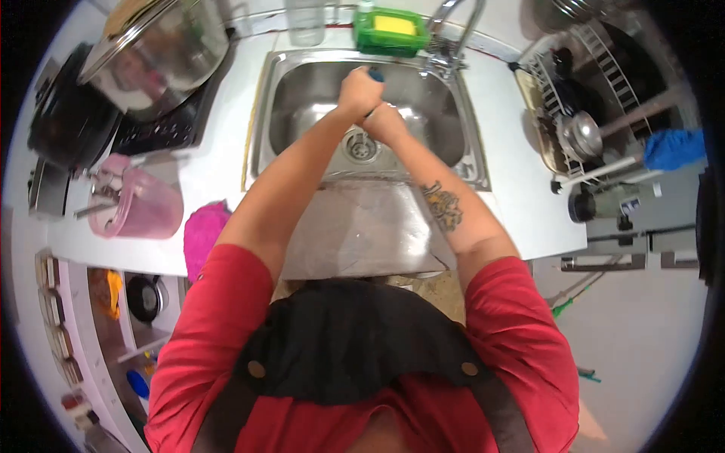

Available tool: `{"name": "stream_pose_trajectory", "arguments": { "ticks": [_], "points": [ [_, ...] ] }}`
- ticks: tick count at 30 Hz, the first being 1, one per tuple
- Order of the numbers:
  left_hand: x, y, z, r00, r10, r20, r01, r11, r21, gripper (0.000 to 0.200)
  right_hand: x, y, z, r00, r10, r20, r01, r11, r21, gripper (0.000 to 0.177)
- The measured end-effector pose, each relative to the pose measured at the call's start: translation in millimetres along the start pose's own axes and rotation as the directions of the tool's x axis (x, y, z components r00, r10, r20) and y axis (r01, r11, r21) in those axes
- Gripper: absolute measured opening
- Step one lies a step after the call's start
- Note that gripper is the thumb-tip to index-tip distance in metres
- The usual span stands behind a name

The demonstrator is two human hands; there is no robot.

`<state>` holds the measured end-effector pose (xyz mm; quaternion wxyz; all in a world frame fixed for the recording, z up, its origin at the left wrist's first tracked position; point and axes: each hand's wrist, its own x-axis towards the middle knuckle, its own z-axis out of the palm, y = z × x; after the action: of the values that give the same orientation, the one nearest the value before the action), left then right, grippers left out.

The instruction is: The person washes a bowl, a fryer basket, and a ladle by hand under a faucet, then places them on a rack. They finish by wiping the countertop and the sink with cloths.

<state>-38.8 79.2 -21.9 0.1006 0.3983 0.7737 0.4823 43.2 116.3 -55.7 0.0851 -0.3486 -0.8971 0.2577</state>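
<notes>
Both of my hands are over the steel sink, close together, one in front of the other. My left hand is the farther one, its fingers wrapped around a dark blue thing whose end shows past the knuckles. Nearer to me, my right hand is closed too, just below the left. A bit of something dark shows between the hands; whether it is the same thing I cannot make out. Beneath them lies the round drain strainer. The tap rises behind the sink's right side.
A green holder with a yellow sponge stands behind the sink, beside a clear container. At left are a large steel pot, a pink tub and a magenta cloth. A dish rack stands right.
</notes>
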Motion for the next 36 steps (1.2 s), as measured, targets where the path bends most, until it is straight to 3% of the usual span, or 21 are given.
{"name": "stream_pose_trajectory", "arguments": {
  "ticks": [2, 4, 6, 7, 8, 10, 11, 14, 16, 17, 18, 19, 20, 21, 22, 23, 28, 31, 32, 34, 36],
  "points": [
    [-5.2, 10.9, -9.8, 0.953, -0.051, 0.3, 0.186, 0.878, -0.441, 0.027, -9.7, 13.0, -18.3, 0.999, -0.029, -0.026, 0.031, 0.995, 0.098, 0.063],
    [-12.8, 27.5, -30.3, 0.912, 0.078, 0.402, 0.239, 0.695, -0.678, 0.033, -39.0, 26.0, -60.0, 0.995, -0.067, -0.067, 0.091, 0.884, 0.458, 0.07],
    [-24.7, 52.2, -44.8, 0.862, 0.182, 0.473, 0.33, 0.507, -0.796, 0.036, -67.1, 48.3, -88.7, 0.968, 0.056, -0.247, 0.142, 0.688, 0.712, 0.057],
    [-31.9, 60.7, -41.8, 0.854, 0.241, 0.461, 0.237, 0.608, -0.757, 0.036, -88.9, 52.4, -109.0, 0.924, 0.097, -0.371, 0.188, 0.729, 0.658, 0.049],
    [-38.4, 69.0, -39.3, 0.842, 0.301, 0.448, 0.13, 0.692, -0.71, 0.036, -111.4, 57.4, -129.7, 0.905, 0.143, -0.401, 0.223, 0.643, 0.732, 0.043],
    [-55.8, 96.9, -35.0, 0.687, 0.392, 0.612, 0.096, 0.785, -0.611, 0.03, -156.2, 65.2, -163.7, 0.847, 0.211, -0.488, 0.406, 0.337, 0.85, 0.038],
    [-64.1, 112.4, -28.6, 0.649, 0.442, 0.619, 0.04, 0.793, -0.607, 0.028, -175.4, 79.9, -179.4, 0.791, 0.254, -0.557, 0.493, 0.275, 0.825, 0.033],
    [-94.9, 150.0, 9.6, 0.561, 0.54, 0.627, -0.146, 0.81, -0.568, 0.03, -216.0, 106.1, -219.0, 0.612, 0.358, -0.705, 0.565, 0.427, 0.706, 0.02],
    [-125.1, 170.9, 39.9, 0.558, 0.361, 0.747, 0.159, 0.837, -0.523, 0.036, -221.6, 138.6, -235.1, 0.495, 0.46, -0.737, 0.216, 0.756, 0.617, 0.039],
    [-132.4, 172.6, 62.4, 0.589, 0.333, 0.737, -0.007, 0.914, -0.407, 0.047, -222.8, 146.3, -229.1, 0.355, 0.467, -0.81, -0.244, 0.882, 0.403, 0.055],
    [-135.0, 166.6, 87.3, 0.581, 0.314, 0.751, -0.123, 0.946, -0.301, 0.059, -222.6, 155.7, -221.5, 0.243, 0.396, -0.886, -0.669, 0.73, 0.143, 0.071],
    [-136.3, 162.3, 94.3, 0.587, 0.321, 0.743, -0.178, 0.947, -0.269, 0.063, -231.1, 168.3, -207.8, 0.319, 0.485, -0.814, -0.694, 0.704, 0.148, 0.089],
    [-131.6, 159.1, 99.2, 0.6, 0.331, 0.728, -0.234, 0.943, -0.236, 0.068, -232.6, 197.3, -180.4, 0.394, 0.514, -0.762, -0.698, 0.707, 0.115, 0.091],
    [-118.8, 150.0, 113.8, 0.591, 0.234, 0.772, -0.123, 0.972, -0.2, 0.068, -230.6, 209.4, -157.6, 0.483, 0.681, -0.551, -0.706, 0.675, 0.216, 0.095],
    [-102.2, 144.7, 121.5, 0.605, 0.231, 0.762, -0.13, 0.973, -0.191, 0.068, -230.5, 200.1, -142.4, 0.538, 0.748, -0.387, -0.766, 0.626, 0.144, 0.097],
    [-83.0, 140.0, 127.6, 0.628, 0.223, 0.745, -0.244, 0.966, -0.083, 0.067, -226.7, 195.4, -122.5, 0.562, 0.69, -0.455, -0.799, 0.596, -0.082, 0.096],
    [4.9, 130.9, 179.7, 0.791, 0.307, 0.529, -0.47, 0.858, 0.205, 0.056, -162.5, 197.3, -123.7, 0.776, 0.483, -0.405, -0.595, 0.773, -0.219, 0.086],
    [46.6, 134.6, 202.8, 0.791, 0.39, 0.471, -0.611, 0.542, 0.577, 0.028, -106.7, 207.4, -134.4, 0.837, 0.395, -0.378, -0.504, 0.825, -0.255, 0.078],
    [61.0, 132.6, 204.7, 0.8, 0.384, 0.461, -0.6, 0.544, 0.587, 0.028, -85.6, 214.5, -136.4, 0.854, 0.359, -0.377, -0.472, 0.84, -0.267, 0.077],
    [88.6, 126.1, 205.1, 0.684, 0.421, 0.596, -0.672, 0.045, 0.739, 0.031, -43.8, 228.1, -140.6, 0.868, 0.315, -0.383, -0.429, 0.865, -0.261, 0.075],
    [112.1, 119.5, 211.8, 0.75, 0.372, 0.547, -0.59, 0.002, 0.807, 0.031, 1.6, 241.5, -141.3, 0.847, 0.278, -0.452, -0.418, 0.875, -0.245, 0.074]
  ]
}}
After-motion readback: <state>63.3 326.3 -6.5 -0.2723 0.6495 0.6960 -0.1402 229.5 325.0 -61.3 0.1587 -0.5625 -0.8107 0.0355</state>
